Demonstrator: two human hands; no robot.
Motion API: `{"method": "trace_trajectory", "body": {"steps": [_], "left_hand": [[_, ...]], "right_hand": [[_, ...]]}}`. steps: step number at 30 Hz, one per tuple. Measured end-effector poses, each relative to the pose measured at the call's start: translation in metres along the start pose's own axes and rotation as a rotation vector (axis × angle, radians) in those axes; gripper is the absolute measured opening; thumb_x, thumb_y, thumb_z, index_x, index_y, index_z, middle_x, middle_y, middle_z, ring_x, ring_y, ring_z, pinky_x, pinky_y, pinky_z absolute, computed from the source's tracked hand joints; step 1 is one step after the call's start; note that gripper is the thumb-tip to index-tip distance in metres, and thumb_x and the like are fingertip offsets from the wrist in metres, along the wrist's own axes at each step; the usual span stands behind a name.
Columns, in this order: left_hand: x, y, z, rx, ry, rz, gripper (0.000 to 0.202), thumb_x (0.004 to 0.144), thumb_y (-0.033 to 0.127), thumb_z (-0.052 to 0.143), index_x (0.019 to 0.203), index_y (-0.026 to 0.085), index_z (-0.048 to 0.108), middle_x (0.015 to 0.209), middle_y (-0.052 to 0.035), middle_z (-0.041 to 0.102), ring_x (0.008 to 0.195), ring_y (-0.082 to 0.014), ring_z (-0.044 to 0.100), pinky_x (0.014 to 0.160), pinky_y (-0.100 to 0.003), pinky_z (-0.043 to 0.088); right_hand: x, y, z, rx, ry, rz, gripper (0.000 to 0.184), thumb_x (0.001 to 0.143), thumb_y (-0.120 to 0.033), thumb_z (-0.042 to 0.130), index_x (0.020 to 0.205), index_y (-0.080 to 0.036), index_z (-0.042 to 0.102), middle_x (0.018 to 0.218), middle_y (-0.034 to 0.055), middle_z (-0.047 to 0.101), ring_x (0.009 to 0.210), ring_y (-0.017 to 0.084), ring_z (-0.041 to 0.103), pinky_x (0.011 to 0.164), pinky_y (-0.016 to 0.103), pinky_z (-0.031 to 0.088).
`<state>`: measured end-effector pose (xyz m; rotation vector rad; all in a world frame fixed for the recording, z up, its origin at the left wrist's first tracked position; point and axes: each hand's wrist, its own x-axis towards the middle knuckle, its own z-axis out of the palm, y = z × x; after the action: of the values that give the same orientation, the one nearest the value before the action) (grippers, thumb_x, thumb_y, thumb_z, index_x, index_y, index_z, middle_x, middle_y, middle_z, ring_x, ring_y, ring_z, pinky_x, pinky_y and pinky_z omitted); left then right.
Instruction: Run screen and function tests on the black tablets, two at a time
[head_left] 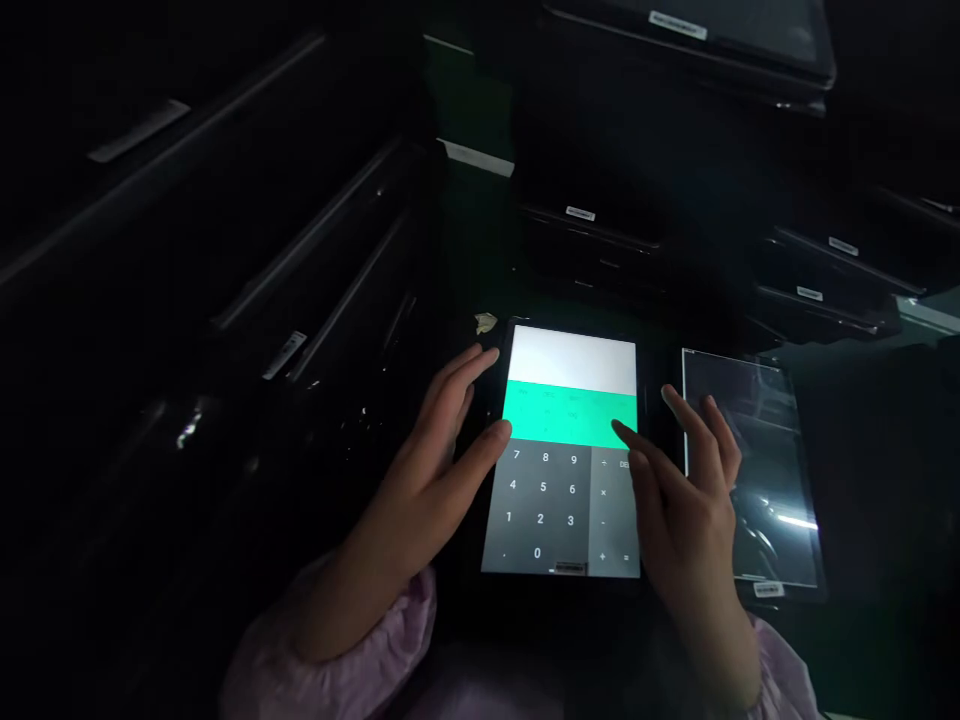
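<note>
A lit tablet [559,500] lies flat in front of me, showing a calculator with a white band, a green band and a grey number pad. My left hand [435,470] rests at its left edge, fingers stretched out, thumb tip touching the screen's left border. My right hand [686,490] hovers over the tablet's right edge with fingers spread, the index finger pointing onto the green band. Neither hand holds anything. Both wrists wear pink sleeves.
A clear glossy sheet [765,500] lies just right of the tablet, partly under my right hand. Stacks of dark tablets with white labels [825,270] stand behind and to the left [300,300]. A small crumpled scrap [486,322] sits near the tablet's top left corner.
</note>
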<state>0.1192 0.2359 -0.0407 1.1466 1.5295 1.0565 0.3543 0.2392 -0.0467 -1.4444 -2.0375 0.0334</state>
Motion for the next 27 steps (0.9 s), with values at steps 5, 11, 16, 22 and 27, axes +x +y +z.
{"method": "trace_trajectory", "body": {"steps": [5, 11, 16, 22, 27], "left_hand": [[0.01, -0.007, -0.001, 0.131, 0.057, 0.096, 0.057, 0.107, 0.044, 0.059, 0.161, 0.03, 0.05, 0.182, -0.0087, 0.035, 0.172, -0.0307, 0.028, 0.137, -0.056, 0.035], [0.01, -0.016, 0.0, 0.218, 0.154, 0.18, 0.052, 0.107, 0.04, 0.059, 0.157, 0.027, 0.053, 0.179, -0.0126, 0.038, 0.172, -0.0327, 0.027, 0.137, -0.059, 0.034], [0.011, -0.015, -0.002, 0.276, 0.11, 0.149, 0.054, 0.107, 0.041, 0.058, 0.159, 0.028, 0.051, 0.179, -0.0151, 0.036, 0.171, -0.0366, 0.028, 0.134, -0.065, 0.035], [0.01, -0.02, -0.004, 0.361, -0.061, 0.201, 0.071, 0.103, 0.037, 0.063, 0.169, 0.033, 0.035, 0.187, -0.0137, 0.017, 0.174, -0.0429, 0.008, 0.134, -0.075, 0.026], [0.008, -0.02, -0.01, 0.397, -0.141, 0.201, 0.08, 0.103, 0.036, 0.065, 0.172, 0.039, 0.025, 0.189, -0.0109, 0.007, 0.174, -0.0448, -0.004, 0.134, -0.077, 0.023]], "right_hand": [[0.008, -0.003, 0.005, -0.021, -0.034, -0.019, 0.028, 0.113, -0.03, 0.056, 0.122, -0.028, 0.081, 0.167, 0.0065, 0.054, 0.165, 0.044, 0.031, 0.114, 0.074, 0.052], [0.008, 0.001, 0.002, -0.085, 0.043, 0.043, 0.034, 0.113, -0.034, 0.053, 0.107, -0.025, 0.085, 0.156, 0.0089, 0.063, 0.161, 0.047, 0.038, 0.114, 0.079, 0.049], [0.006, -0.002, 0.005, -0.038, -0.008, -0.002, 0.029, 0.113, -0.033, 0.056, 0.119, -0.027, 0.084, 0.162, 0.0086, 0.059, 0.163, 0.045, 0.035, 0.114, 0.076, 0.051], [0.003, -0.002, -0.002, -0.053, 0.025, 0.038, 0.031, 0.113, -0.033, 0.054, 0.111, -0.025, 0.084, 0.157, 0.0081, 0.064, 0.161, 0.045, 0.039, 0.108, 0.07, 0.057], [-0.001, -0.024, -0.001, 0.116, -0.163, -0.141, 0.026, 0.109, -0.025, 0.06, 0.124, -0.03, 0.081, 0.173, 0.0026, 0.046, 0.17, 0.04, 0.022, 0.122, 0.067, 0.05]]}}
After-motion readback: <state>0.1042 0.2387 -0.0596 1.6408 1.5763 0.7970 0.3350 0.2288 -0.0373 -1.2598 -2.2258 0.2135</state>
